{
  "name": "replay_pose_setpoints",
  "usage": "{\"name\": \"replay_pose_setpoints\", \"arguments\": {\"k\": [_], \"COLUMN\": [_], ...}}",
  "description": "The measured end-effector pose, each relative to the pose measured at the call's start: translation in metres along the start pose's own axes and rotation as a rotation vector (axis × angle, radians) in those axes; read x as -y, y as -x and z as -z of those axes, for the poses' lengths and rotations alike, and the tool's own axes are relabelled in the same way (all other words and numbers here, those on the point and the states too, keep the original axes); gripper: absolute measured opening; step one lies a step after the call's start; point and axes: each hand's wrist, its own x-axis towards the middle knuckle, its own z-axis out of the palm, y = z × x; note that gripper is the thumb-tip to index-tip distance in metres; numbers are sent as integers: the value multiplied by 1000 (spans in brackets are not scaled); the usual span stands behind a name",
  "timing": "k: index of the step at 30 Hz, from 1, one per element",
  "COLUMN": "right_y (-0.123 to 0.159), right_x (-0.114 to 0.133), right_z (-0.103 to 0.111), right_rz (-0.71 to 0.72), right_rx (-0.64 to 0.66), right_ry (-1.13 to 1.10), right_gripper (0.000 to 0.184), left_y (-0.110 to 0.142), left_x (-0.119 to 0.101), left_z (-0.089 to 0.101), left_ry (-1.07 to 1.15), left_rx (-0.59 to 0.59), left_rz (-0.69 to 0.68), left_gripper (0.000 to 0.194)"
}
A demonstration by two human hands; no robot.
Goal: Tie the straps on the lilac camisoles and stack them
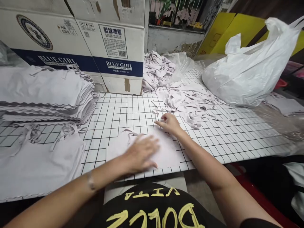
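Note:
A pale lilac camisole-like cloth piece with thin straps lies flat on the table in front of me. My left hand, blurred by motion, lies over its middle with the fingers spread. At the piece's far right edge, my right hand has its fingers bent, close to a thin curled strap. Whatever may be between those fingertips is too small to make out. To the left lies a similar strapped garment, in front of a thick stack of the same pale pieces.
A white grid-patterned table cover lies under everything. Large "Blue Girl" cartons stand at the back left. Loose pale strips are heaped beyond my right hand, and a full white plastic bag sits at the back right.

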Motion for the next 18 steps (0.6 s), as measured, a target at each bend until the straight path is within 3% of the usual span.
{"name": "replay_pose_setpoints", "arguments": {"k": [2, 4, 8, 13, 16, 18], "right_y": [-30, -53, -94, -148, -147, -126], "right_x": [15, 24, 35, 63, 79, 75], "right_z": [-8, -10, 11, 50, 65, 70], "right_rz": [-155, -238, -320, -362, -325, -269], "right_rx": [133, 251, 384, 337, 286, 302], "right_ry": [-133, -242, -450, -626, -694, -701], "right_gripper": [23, 18, 15, 17, 14, 7], "left_y": [-28, -43, -43, -42, -48, -49], "left_x": [-21, -31, -30, -27, -29, -32], "left_z": [-23, -35, -33, -24, -19, -15], "left_ry": [39, 63, 99, 169, 287, 425], "left_rx": [114, 164, 197, 267, 286, 201], "left_rz": [-230, -310, -312, -283, -247, -122], "left_gripper": [72, 76, 75, 75, 74, 62]}}
